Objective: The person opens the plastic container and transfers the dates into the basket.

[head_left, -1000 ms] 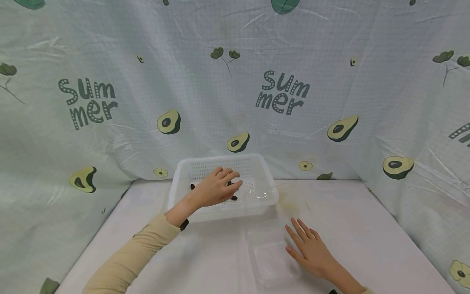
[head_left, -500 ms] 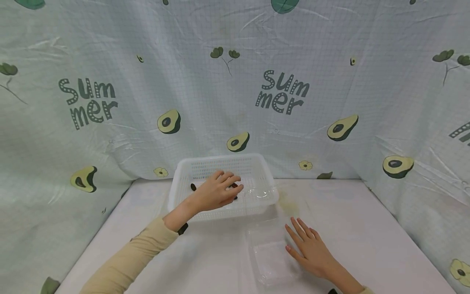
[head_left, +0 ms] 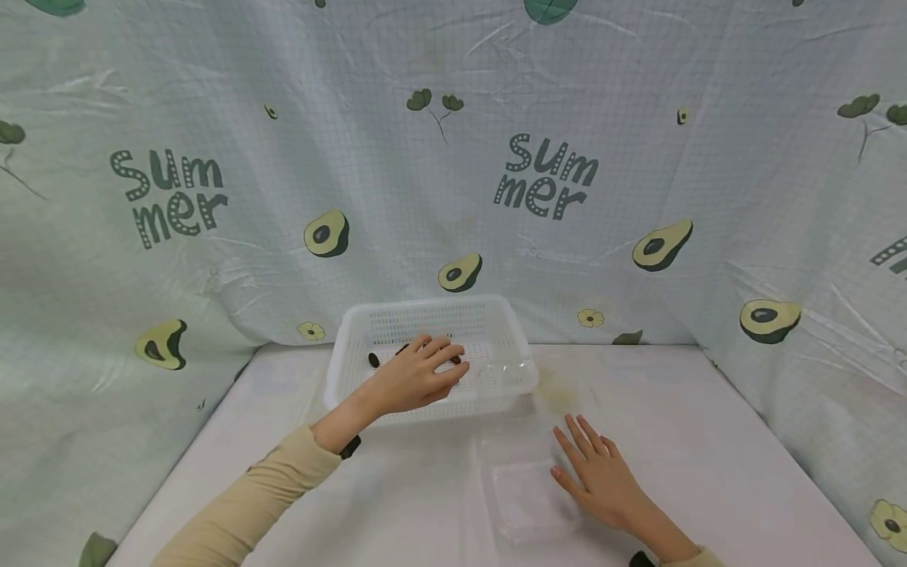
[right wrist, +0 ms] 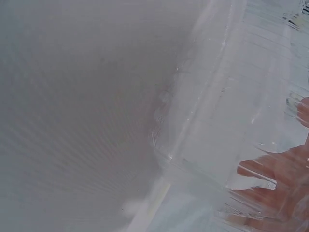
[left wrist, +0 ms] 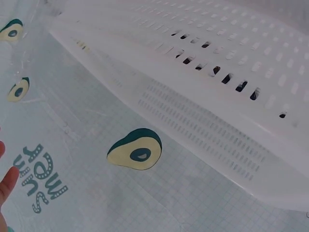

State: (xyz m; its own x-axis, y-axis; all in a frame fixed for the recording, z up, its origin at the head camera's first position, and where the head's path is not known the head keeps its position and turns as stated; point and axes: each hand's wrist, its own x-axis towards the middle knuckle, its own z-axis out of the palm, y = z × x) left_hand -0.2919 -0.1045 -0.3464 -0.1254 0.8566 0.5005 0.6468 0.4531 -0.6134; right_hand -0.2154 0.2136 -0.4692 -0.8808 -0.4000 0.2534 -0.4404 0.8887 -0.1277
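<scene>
My left hand [head_left: 418, 378] hovers over the white slotted plastic basket [head_left: 517, 335], fingers loosely bent and apart, with nothing visible between them. Several small dark brown oval pieces [head_left: 373, 360] lie in the basket; some are partly hidden by the hand. In the left wrist view only fingertips [left wrist: 8, 181] show, and dark pieces appear through the basket's slots [left wrist: 241, 86]. A clear plastic box [head_left: 524, 504] lies on the table in front of the basket. Beside it my right hand [head_left: 602, 484] has its fingers spread; the right wrist view shows them through the clear plastic [right wrist: 207, 121].
Shiny clear plastic [head_left: 505, 370] shows at the basket's front right corner, perhaps the box's lid. The white table [head_left: 397, 496] is enclosed by a hanging sheet [head_left: 397, 173] printed with avocados. A faint yellowish stain [head_left: 560, 390] marks the table right of the basket.
Dark pieces around my left fingers have shifted; one now shows behind the hand's back. The left hand has moved only slightly. My right hand stays almost in place.
</scene>
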